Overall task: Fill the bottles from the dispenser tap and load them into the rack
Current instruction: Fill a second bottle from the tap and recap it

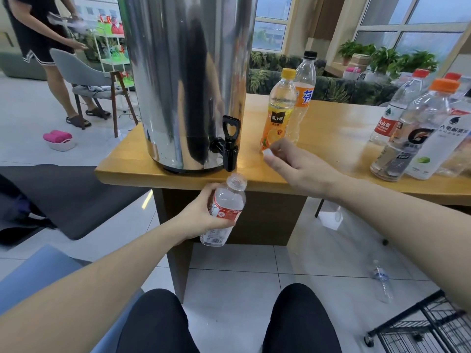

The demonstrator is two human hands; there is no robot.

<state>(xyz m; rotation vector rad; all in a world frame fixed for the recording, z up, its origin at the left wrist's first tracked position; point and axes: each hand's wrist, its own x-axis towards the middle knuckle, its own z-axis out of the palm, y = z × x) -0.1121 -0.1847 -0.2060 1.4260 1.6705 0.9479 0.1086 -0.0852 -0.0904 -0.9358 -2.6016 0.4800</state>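
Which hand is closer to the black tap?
Left. The left hand holds the small bottle just under the black tap; the right hand, pinching a white cap, is off to its right.

Both forearms are bare from the edge of view down to the wrists, with no sleeve, watch or ring showing on the left hand (204,212) or the right hand (298,169). Below the hands, the person's legs (158,324) are in plain black trousers (snug at the knees).
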